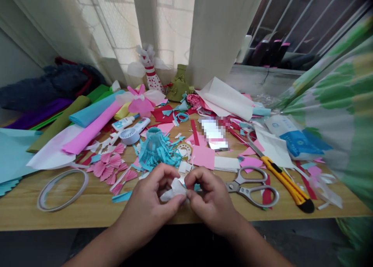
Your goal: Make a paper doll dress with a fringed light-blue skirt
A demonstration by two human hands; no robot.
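White paper piece (176, 187); thin, crumpled, partly covered.

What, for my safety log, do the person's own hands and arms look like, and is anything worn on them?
The bare left hand and bare right hand have no gloves; no ring, watch or bracelet shows. The slim left forearm and right forearm are uncovered in view: no sleeves, cables or clear markings.
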